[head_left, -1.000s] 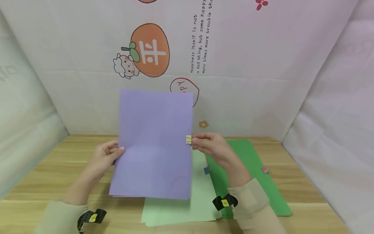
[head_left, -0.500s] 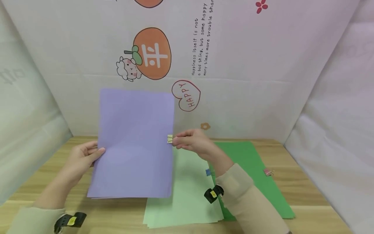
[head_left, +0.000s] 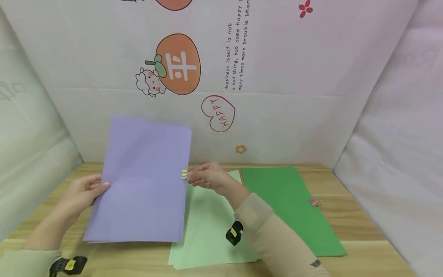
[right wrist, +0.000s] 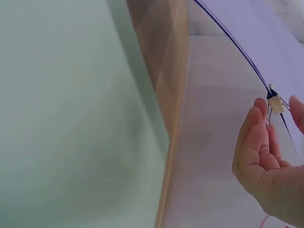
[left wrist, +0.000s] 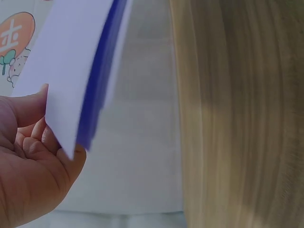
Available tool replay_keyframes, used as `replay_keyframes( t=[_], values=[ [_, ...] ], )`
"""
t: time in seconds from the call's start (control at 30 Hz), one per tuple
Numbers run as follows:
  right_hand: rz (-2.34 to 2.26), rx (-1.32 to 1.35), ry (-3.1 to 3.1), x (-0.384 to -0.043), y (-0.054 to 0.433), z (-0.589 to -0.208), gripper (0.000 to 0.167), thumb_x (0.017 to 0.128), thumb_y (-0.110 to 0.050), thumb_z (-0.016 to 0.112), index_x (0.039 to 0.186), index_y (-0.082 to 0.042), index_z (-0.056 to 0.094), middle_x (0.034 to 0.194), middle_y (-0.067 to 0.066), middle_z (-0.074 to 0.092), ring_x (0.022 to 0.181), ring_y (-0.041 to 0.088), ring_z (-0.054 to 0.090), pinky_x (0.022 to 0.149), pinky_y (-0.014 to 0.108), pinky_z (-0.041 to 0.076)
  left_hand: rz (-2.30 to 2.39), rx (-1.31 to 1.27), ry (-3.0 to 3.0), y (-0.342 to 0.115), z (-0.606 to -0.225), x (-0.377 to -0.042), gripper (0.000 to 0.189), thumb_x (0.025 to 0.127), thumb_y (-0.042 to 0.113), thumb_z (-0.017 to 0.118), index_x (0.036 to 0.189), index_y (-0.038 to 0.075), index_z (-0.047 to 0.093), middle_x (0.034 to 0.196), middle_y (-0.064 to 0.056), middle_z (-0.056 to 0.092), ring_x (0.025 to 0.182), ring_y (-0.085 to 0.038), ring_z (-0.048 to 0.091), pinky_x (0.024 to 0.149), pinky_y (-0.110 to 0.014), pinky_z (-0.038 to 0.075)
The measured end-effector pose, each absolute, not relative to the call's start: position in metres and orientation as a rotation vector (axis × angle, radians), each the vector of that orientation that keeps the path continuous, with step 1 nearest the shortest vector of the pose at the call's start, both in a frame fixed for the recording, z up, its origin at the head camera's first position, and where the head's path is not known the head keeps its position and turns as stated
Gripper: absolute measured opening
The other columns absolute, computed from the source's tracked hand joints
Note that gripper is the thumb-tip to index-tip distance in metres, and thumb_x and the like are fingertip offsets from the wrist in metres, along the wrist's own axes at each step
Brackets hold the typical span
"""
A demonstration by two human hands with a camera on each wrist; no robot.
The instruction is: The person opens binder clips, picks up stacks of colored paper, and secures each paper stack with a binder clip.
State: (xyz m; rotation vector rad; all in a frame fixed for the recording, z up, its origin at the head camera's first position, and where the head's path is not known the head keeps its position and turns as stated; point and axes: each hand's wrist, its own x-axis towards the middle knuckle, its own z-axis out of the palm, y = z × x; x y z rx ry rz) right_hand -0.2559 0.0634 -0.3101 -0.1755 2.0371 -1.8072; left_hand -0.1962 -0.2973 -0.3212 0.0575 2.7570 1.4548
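A stack of purple paper [head_left: 142,200] is held up off the table, tilted, in the left half of the head view. My left hand [head_left: 81,194] pinches its left edge, thumb in front and fingers behind. Halfway up the right edge sits a pale yellow binder clip [head_left: 184,174], and my right hand [head_left: 212,179] grips it by its wire handles. In the right wrist view the binder clip [right wrist: 275,105] bites the sheets between thumb and fingers. The left wrist view has the lower edges of the purple sheets [left wrist: 61,57] slightly fanned apart.
Light green paper [head_left: 207,234] lies on the wooden table [head_left: 367,231], partly under the purple stack and right forearm. To its right is a dark green stack [head_left: 277,204] with a pink binder clip [head_left: 314,202] on its right edge. A printed white cloth [head_left: 283,115] hangs behind.
Both hands have carried the purple stack left and then lower, uncovering more of the light green paper. The blue clip on that paper is now hidden behind my right arm.
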Motion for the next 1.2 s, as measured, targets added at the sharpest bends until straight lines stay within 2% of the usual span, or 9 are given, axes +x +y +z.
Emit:
replay_keyframes(
  t=[0.17,0.33,0.5,0.67,0.73,0.8,0.9,1.03,1.2],
  values=[
    [-1.808,-0.134,2.042,-0.261,0.048,-0.320,0.026,0.089,-0.016,0.074,0.107,0.002,0.071,0.096,0.013,0.076,0.076,0.017,0.068,0.080,0.026,0.055,1.436,0.023,2.729,-0.306,-0.330,-0.198,0.059,0.106,0.023,0.048,0.143,-0.019,0.032,0.128,-0.030,0.062,0.081,0.006,0.065,0.072,-0.022,0.058],
    [-1.800,-0.107,2.046,-0.263,0.035,-0.327,0.023,0.087,-0.015,0.076,0.101,0.001,0.072,0.093,0.011,0.076,0.073,0.017,0.066,0.070,0.022,0.053,1.385,0.000,2.728,-0.318,-0.336,-0.200,0.059,0.107,0.023,0.044,0.143,-0.020,0.031,0.127,-0.032,0.062,0.082,0.007,0.064,0.073,-0.021,0.057],
    [-1.761,-0.093,2.086,-0.261,0.024,-0.336,0.019,0.086,-0.015,0.078,0.092,0.002,0.072,0.095,0.016,0.076,0.070,0.017,0.064,0.073,0.027,0.056,1.386,-0.024,2.718,-0.328,-0.345,-0.202,0.059,0.106,0.022,0.045,0.141,-0.023,0.030,0.119,-0.027,0.067,0.079,0.004,0.065,0.072,-0.023,0.058],
    [-1.735,-0.073,2.083,-0.262,0.015,-0.347,0.019,0.086,-0.015,0.078,0.091,0.002,0.072,0.089,0.015,0.074,0.073,0.019,0.066,0.083,0.035,0.059,1.407,-0.073,2.676,-0.331,-0.354,-0.201,0.057,0.105,0.020,0.046,0.141,-0.023,0.030,0.100,-0.006,0.075,0.076,-0.002,0.067,0.071,-0.027,0.059],
    [-1.733,-0.055,2.087,-0.263,0.013,-0.350,0.018,0.086,-0.014,0.078,0.091,0.002,0.072,0.086,0.014,0.074,0.073,0.020,0.067,0.081,0.034,0.060,1.406,-0.090,2.656,-0.332,-0.356,-0.201,0.057,0.105,0.019,0.045,0.141,-0.022,0.031,0.095,0.002,0.074,0.075,-0.004,0.067,0.071,-0.028,0.059],
    [-1.726,-0.041,2.090,-0.263,0.012,-0.353,0.018,0.086,-0.013,0.078,0.091,0.003,0.072,0.086,0.014,0.073,0.072,0.019,0.068,0.077,0.031,0.060,1.397,-0.100,2.644,-0.332,-0.358,-0.201,0.056,0.105,0.020,0.045,0.141,-0.021,0.031,0.094,0.004,0.074,0.076,-0.004,0.067,0.071,-0.028,0.058],
    [-1.713,-0.033,2.082,-0.264,0.011,-0.356,0.019,0.086,-0.013,0.078,0.091,0.004,0.072,0.090,0.019,0.075,0.068,0.016,0.066,0.069,0.025,0.058,1.372,-0.108,2.631,-0.335,-0.359,-0.203,0.058,0.106,0.022,0.045,0.142,-0.021,0.029,0.098,0.000,0.074,0.078,-0.005,0.067,0.072,-0.028,0.058],
    [-1.701,-0.044,2.040,-0.265,0.008,-0.360,0.019,0.087,-0.011,0.077,0.094,0.006,0.073,0.093,0.021,0.075,0.064,0.013,0.063,0.061,0.020,0.054,1.294,-0.099,2.647,-0.340,-0.359,-0.205,0.061,0.106,0.024,0.044,0.142,-0.022,0.027,0.109,-0.016,0.071,0.082,-0.005,0.065,0.072,-0.028,0.057],
    [-1.654,-0.050,2.019,-0.264,0.004,-0.367,0.019,0.088,-0.011,0.075,0.089,0.007,0.074,0.071,0.012,0.071,0.053,0.011,0.060,0.050,0.016,0.047,1.213,-0.057,2.681,-0.343,-0.363,-0.204,0.056,0.104,0.020,0.046,0.137,-0.024,0.034,0.106,-0.018,0.071,0.082,-0.009,0.065,0.070,-0.029,0.056]
  ],
)
